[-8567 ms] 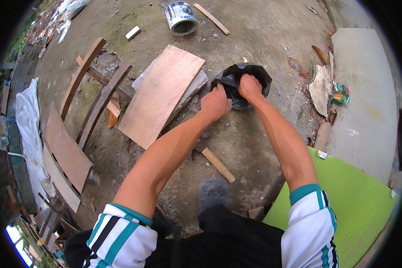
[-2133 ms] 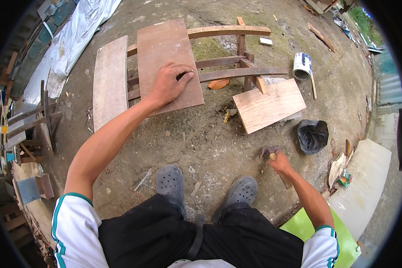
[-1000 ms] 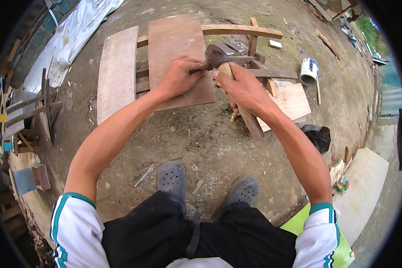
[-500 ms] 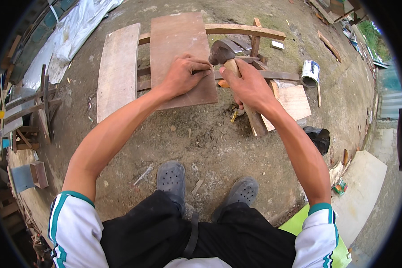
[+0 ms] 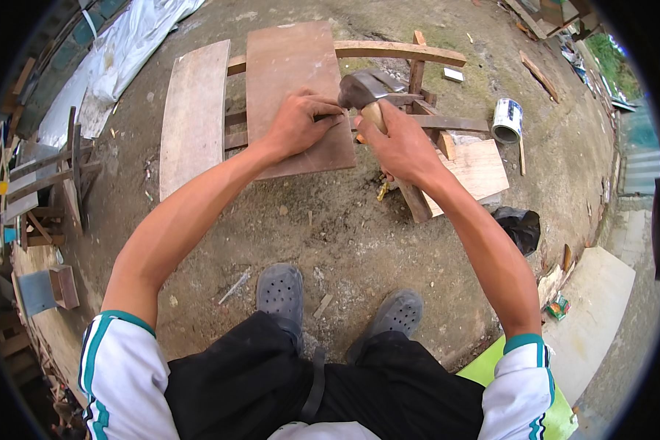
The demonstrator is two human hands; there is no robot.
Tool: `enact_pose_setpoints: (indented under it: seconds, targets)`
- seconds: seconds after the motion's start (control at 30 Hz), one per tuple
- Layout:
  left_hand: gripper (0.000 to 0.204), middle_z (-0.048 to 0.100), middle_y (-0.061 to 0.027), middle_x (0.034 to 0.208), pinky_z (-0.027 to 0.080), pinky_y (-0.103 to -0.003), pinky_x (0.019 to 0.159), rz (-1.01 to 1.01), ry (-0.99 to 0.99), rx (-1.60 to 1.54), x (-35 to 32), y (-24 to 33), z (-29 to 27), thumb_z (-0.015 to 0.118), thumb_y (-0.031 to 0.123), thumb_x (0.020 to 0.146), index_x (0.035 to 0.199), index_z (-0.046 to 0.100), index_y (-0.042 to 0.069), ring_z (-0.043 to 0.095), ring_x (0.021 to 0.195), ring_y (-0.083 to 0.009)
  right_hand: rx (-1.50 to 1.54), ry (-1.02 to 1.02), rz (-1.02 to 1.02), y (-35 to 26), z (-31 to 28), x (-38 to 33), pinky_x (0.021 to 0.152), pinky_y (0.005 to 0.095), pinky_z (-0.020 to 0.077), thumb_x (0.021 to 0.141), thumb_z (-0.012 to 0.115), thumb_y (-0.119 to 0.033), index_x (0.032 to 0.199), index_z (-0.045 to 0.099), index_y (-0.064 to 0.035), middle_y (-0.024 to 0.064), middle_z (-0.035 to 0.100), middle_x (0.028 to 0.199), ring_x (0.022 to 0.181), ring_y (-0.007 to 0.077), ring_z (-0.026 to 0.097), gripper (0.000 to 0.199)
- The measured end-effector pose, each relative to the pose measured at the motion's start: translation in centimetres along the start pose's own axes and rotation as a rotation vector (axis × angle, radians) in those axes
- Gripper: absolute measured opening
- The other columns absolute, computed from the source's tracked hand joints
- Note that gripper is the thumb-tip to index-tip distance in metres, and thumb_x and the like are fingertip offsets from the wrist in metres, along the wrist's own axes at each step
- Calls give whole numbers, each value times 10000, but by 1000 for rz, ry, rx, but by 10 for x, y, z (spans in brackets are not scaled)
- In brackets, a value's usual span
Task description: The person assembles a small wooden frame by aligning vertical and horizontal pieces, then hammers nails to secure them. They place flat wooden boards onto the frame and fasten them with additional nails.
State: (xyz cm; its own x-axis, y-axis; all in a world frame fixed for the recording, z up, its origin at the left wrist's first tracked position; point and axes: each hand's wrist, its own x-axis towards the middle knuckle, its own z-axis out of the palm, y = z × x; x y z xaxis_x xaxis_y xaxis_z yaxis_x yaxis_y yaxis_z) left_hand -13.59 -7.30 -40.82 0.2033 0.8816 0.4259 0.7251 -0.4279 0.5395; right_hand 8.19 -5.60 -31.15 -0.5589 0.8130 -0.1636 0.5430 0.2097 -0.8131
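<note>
My right hand (image 5: 403, 147) is closed round the wooden handle of a claw hammer (image 5: 359, 89). The hammer's head is right beside the fingertips of my left hand (image 5: 301, 126), over the right edge of a brown board (image 5: 293, 62). My left hand rests on that board with thumb and fingers pinched together; what they hold, if anything, is too small to make out. Under the board runs a wooden frame of slats (image 5: 400, 50). A paler board (image 5: 194, 110) lies across the frame's left end.
Right of the frame are a light wood piece (image 5: 480, 169), a paint can (image 5: 507, 121) and a black plastic bag (image 5: 519, 229). White sheeting (image 5: 117, 62) lies far left, above stacked scrap wood (image 5: 51, 176). A large pale panel (image 5: 590, 315) is at lower right.
The hammer and my right hand have shifted slightly left, and the head is closer to my left fingertips. My left hand stays in place on the brown board.
</note>
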Motion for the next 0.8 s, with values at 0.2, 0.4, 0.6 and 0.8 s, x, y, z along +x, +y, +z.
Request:
enact_pose_setpoints:
  seconds: [0.2, 0.4, 0.6, 0.8]
  targets:
    - [159, 759, -80, 1061, 502, -388, 939, -43, -6, -16, -3, 1, -5, 730, 122, 863, 999, 784, 59, 684, 972, -274, 55, -8, 76, -14, -2, 0, 456, 383, 508, 994, 588, -363, 1027, 567, 34, 166, 648, 784, 538, 246, 623, 399]
    - [155, 756, -83, 1074, 484, -384, 973, -31, -43, -24, 2, 3, -6, 717, 131, 885, 1001, 778, 50, 675, 1004, -269, 61, -23, 95, -1, 2, -3, 458, 374, 498, 993, 596, -353, 985, 554, 18, 148, 629, 736, 532, 233, 616, 374]
    - [160, 758, -66, 1077, 468, -381, 995, -111, -44, -13, -2, 9, -10, 705, 161, 913, 1008, 776, 53, 657, 1047, -260, -103, -185, 62, 37, -8, -52, 622, 450, 532, 991, 582, -359, 1041, 582, 4, 151, 632, 697, 618, 260, 645, 367]
    - [168, 746, -64, 1117, 468, -383, 995, -148, -58, 7, -1, 14, -9, 703, 166, 927, 1029, 769, 50, 625, 1089, -270, -500, -551, 11, 142, 15, -134, 679, 513, 541, 930, 603, -366, 1052, 573, -39, 207, 675, 742, 703, 397, 679, 350]
